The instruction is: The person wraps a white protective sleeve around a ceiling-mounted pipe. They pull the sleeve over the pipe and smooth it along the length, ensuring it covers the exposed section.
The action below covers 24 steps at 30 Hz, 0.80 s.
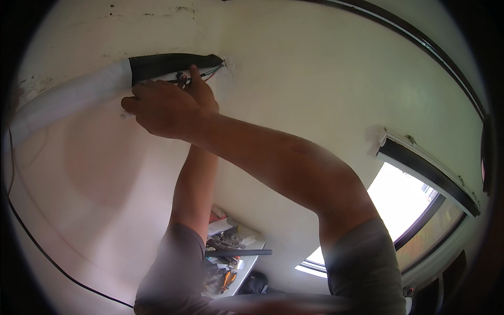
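A long bundle wrapped in white (79, 97) runs up along the wall, and its upper end is covered by a black wrap (168, 62). Thin wires (215, 70), one of them red, come out beside the black wrap near the wall corner. My left hand (203, 95) is raised at these wires, thumb up, its fingers closed and mostly hidden. Crossing in front of it, my right hand (165, 107) is closed just under the black wrap, fingers curled. A small dark piece shows between the hands; its kind is unclear.
Below, a white shelf (252, 262) holds scattered tools, among them orange-handled pliers (228, 281) and a dark grey tube (239, 253). A window (399, 202) with a rolled blind (430, 170) is at the right. A black cable (58, 266) hangs along the left wall.
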Motion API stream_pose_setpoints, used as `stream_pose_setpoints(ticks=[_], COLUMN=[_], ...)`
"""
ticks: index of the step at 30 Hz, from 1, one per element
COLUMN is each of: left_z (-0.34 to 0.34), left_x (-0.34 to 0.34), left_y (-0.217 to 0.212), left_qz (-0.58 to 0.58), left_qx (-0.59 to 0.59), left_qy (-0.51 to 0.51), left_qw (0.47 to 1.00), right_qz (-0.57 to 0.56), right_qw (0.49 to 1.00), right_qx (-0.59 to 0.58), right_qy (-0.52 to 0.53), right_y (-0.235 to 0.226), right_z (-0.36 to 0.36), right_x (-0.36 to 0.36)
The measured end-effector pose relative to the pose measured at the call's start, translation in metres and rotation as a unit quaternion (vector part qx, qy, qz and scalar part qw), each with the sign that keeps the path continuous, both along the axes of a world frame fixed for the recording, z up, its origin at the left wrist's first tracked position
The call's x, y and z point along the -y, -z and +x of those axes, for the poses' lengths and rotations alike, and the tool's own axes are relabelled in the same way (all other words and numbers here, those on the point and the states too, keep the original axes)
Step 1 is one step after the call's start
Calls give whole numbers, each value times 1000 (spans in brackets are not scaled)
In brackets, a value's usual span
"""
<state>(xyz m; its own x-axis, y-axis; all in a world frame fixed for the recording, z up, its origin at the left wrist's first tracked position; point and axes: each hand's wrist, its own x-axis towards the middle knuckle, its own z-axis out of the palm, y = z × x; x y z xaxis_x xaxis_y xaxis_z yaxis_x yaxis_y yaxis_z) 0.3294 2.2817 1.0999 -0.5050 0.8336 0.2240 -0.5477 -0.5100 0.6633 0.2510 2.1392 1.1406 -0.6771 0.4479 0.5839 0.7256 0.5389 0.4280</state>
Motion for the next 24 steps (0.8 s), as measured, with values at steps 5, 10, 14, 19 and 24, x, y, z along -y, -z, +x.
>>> stream_pose_setpoints(ticks=[5,10,14,19,24], left_z=[-16,-38,-38,-42,-30], left_x=[-1,-3,-24,-64,-69], left_y=[8,27,51,54,43], left_qz=[103,208,251,342,354], left_qx=[-102,-147,-2,108,-36], left_qy=[33,73,222,298,83], left_qw=[989,964,942,885,931], right_qz=[25,46,52,101,106], right_qw=[999,998,996,991,987], right_qx=[17,51,65,35,12], right_qy=[34,-6,-15,-81,-124], right_y=[3,3,8,8,5], right_z=[0,2,-3,5,7], right_x=[2,1,-12,-24,-26])
